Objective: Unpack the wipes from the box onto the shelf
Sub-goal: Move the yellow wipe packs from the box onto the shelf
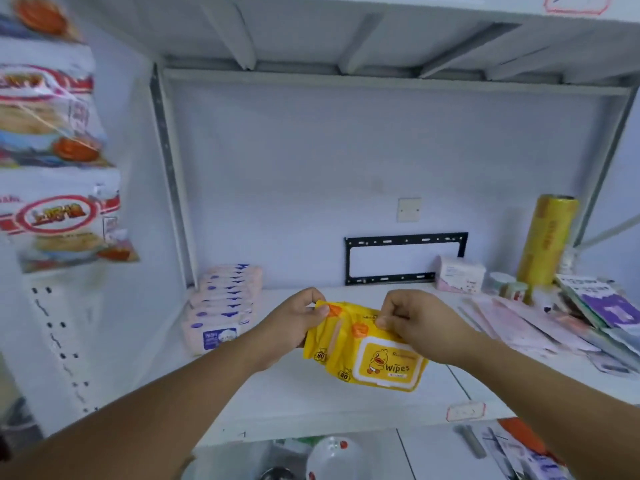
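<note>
Thumb and curled fingers of the left hand [294, 323] pinch the upper left corner of the yellow wipes packs [367, 355]; the right hand [415, 323] pinches their top edge, at frame centre above the white shelf [277, 393], with pink packs [221, 306] stacked centre-left

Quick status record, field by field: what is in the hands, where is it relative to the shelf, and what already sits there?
left hand: pinches the upper left corner of the yellow wipes
right hand: grips their upper right edge
yellow wipes: duck-print packs, seemingly two together, over the front middle of the shelf; contact with it unclear
already stocked: row of pink packs, back left
also there: cling film roll upright, back right; flat packets strewn at right
box: not in view
</note>
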Action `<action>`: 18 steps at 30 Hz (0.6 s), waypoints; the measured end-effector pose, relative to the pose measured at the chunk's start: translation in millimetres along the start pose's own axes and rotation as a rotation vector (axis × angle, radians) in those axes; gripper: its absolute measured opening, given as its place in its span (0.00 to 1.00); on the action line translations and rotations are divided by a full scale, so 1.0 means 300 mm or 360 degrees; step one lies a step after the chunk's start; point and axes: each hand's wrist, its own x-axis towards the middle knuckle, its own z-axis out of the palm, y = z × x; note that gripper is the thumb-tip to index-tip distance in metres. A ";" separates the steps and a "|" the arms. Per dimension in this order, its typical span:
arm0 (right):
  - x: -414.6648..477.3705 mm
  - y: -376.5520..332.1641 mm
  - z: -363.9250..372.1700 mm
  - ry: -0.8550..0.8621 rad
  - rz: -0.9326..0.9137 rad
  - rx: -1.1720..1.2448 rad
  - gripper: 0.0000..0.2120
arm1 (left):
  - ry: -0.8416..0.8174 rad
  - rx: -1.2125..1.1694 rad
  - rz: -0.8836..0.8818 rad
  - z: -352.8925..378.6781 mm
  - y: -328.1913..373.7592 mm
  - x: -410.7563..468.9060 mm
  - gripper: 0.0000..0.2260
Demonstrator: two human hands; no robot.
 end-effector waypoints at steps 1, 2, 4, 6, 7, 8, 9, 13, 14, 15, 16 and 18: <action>0.042 -0.005 0.037 -0.0015 0.0000 0.0026 0.09 | 0.0003 0.0012 -0.0014 -0.049 -0.021 0.018 0.08; 0.083 -0.007 0.074 -0.0032 0.0006 0.0046 0.08 | 0.0007 0.0024 -0.0030 -0.096 -0.044 0.037 0.08; 0.166 -0.008 0.142 -0.0051 0.0029 0.0094 0.08 | 0.0002 0.0012 -0.0057 -0.177 -0.092 0.078 0.08; 0.243 -0.008 0.200 -0.0055 0.0047 0.0115 0.09 | 0.0011 -0.0018 -0.0093 -0.245 -0.139 0.120 0.07; 0.278 -0.008 0.226 -0.0057 0.0056 0.0127 0.09 | 0.0014 -0.0031 -0.0109 -0.275 -0.162 0.142 0.07; 0.311 -0.007 0.248 -0.0060 0.0067 0.0146 0.10 | 0.0019 -0.0041 -0.0124 -0.300 -0.184 0.167 0.08; 0.343 -0.002 0.269 -0.0065 0.0076 0.0169 0.10 | 0.0031 -0.0048 -0.0142 -0.324 -0.205 0.193 0.08; 0.466 0.030 0.325 -0.0068 0.0108 0.0197 0.09 | 0.0081 -0.0069 -0.0195 -0.389 -0.266 0.313 0.10; 0.501 0.042 0.335 -0.0074 0.0118 0.0203 0.08 | 0.0081 -0.0080 -0.0207 -0.402 -0.279 0.347 0.11; 0.541 0.057 0.343 -0.0078 0.0126 0.0212 0.08 | 0.0084 -0.0093 -0.0215 -0.414 -0.291 0.382 0.11; 0.581 0.074 0.352 -0.0082 0.0135 0.0224 0.08 | 0.0095 -0.0102 -0.0225 -0.427 -0.306 0.417 0.11; 0.661 0.112 0.370 -0.0101 0.0144 0.0231 0.08 | 0.0124 -0.0114 -0.0257 -0.448 -0.336 0.485 0.10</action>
